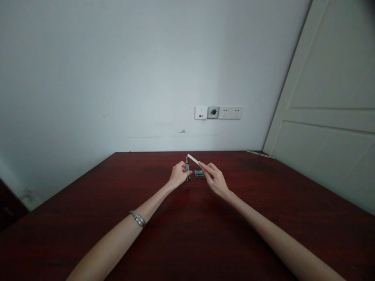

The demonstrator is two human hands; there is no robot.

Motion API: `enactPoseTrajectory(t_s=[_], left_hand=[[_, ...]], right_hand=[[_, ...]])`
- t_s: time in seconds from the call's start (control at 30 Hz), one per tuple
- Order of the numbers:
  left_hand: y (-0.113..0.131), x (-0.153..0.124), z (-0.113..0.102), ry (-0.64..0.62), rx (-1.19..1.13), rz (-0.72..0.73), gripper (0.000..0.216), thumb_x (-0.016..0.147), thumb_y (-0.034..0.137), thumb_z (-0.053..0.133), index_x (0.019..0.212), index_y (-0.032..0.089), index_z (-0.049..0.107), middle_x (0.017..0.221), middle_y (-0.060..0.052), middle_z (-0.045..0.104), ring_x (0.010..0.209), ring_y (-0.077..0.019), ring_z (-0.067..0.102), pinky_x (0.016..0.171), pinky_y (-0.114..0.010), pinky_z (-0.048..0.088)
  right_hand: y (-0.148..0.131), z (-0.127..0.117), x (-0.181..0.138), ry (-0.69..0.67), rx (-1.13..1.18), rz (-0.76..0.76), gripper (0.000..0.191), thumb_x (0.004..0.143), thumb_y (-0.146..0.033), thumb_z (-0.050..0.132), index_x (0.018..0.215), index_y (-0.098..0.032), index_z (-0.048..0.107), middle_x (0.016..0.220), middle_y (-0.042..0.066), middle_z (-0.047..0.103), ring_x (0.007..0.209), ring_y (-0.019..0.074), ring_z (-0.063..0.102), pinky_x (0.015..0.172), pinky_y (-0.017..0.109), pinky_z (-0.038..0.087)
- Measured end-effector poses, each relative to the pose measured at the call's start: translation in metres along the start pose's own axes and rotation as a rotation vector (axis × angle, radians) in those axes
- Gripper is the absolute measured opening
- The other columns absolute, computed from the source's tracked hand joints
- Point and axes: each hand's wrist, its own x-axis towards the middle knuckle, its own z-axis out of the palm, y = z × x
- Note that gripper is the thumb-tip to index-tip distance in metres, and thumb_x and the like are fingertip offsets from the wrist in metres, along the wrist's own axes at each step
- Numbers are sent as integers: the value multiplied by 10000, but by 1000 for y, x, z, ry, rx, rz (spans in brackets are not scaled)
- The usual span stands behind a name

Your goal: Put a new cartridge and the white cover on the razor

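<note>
My left hand [179,175] pinches a slim black-and-silver pen-like object [188,167] between thumb and fingers, holding it roughly upright. A slender white stick [193,159] is gripped in my right hand [216,179] and slants up to the left. Its far tip meets or almost meets the top of the black-and-silver object; I cannot tell whether they touch. On the tabletop between my hands lies a small, flat, clear case [199,174] with dark greenish contents, too small to make out.
The dark red-brown wooden table [181,242] runs back to a pale wall [146,78] with sockets and switches [230,112]. A narrow pale strip [260,154] lies at the far right edge. A white panelled door [331,113] stands to the right.
</note>
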Motion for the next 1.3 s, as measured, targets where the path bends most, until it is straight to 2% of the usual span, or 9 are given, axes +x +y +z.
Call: enactPoseTrajectory(t_s=[0.07,0.17,0.27,0.33,0.47,0.6,0.97,1.17,1.3], left_hand=[[0,-1,-1,-31,-17,-19,188,684,144,639,711,158,454,527,29,569,444,-133,578,420,-224,451],[0,-2,-3,-73,-64,-47,167,690,96,610,716,150,454,549,23,574,473,-135,600,436,-221,466],[-2,-1,-4,-112,-155,-58,150,696,48,571,743,142,464,601,8,598,518,-131,621,489,-230,493],[-4,2,-4,-132,-220,-51,143,716,35,536,772,141,459,618,5,605,528,-125,624,519,-240,503],[-8,8,-2,-144,-261,-7,159,725,20,506,809,141,446,616,9,601,530,-119,622,536,-240,503],[-10,10,-1,-159,-256,46,158,722,32,518,811,141,446,609,12,592,538,-110,614,540,-229,500],[-14,11,2,-185,-221,128,118,722,62,517,789,140,459,663,5,580,546,-100,600,546,-229,497],[-17,18,2,-153,-204,146,165,686,24,502,792,145,466,682,13,587,576,-102,604,562,-222,492],[-14,17,1,-157,-213,124,147,702,46,499,792,151,450,644,23,572,526,-95,581,541,-228,488]], right_hand=[[3,-2,0,-26,-10,6,385,889,-313,371,1242,-282,523,772,19,481,664,131,486,654,244,412],[8,-5,3,21,26,50,387,883,-333,377,1229,-269,538,752,20,491,655,138,480,644,256,407],[6,-4,3,112,188,143,402,868,-393,391,1180,-216,573,742,28,523,652,143,477,620,262,405],[-2,-1,2,122,363,263,423,849,-448,402,1110,-175,594,697,20,531,589,128,456,548,248,386],[-24,9,0,13,657,499,446,789,-523,439,937,-135,601,548,-19,480,433,82,344,394,210,263],[-38,16,3,-61,757,622,381,718,-517,522,862,-167,568,530,-58,424,397,56,305,341,173,190],[-42,28,-3,-64,958,611,353,715,-531,541,830,-203,479,525,-104,346,343,20,198,302,152,117],[-46,42,-18,-78,940,647,353,716,-537,527,817,-207,454,489,-115,288,343,28,181,306,152,115],[-51,43,-16,-23,948,620,339,733,-532,511,825,-212,450,496,-111,265,359,34,181,312,150,116]])
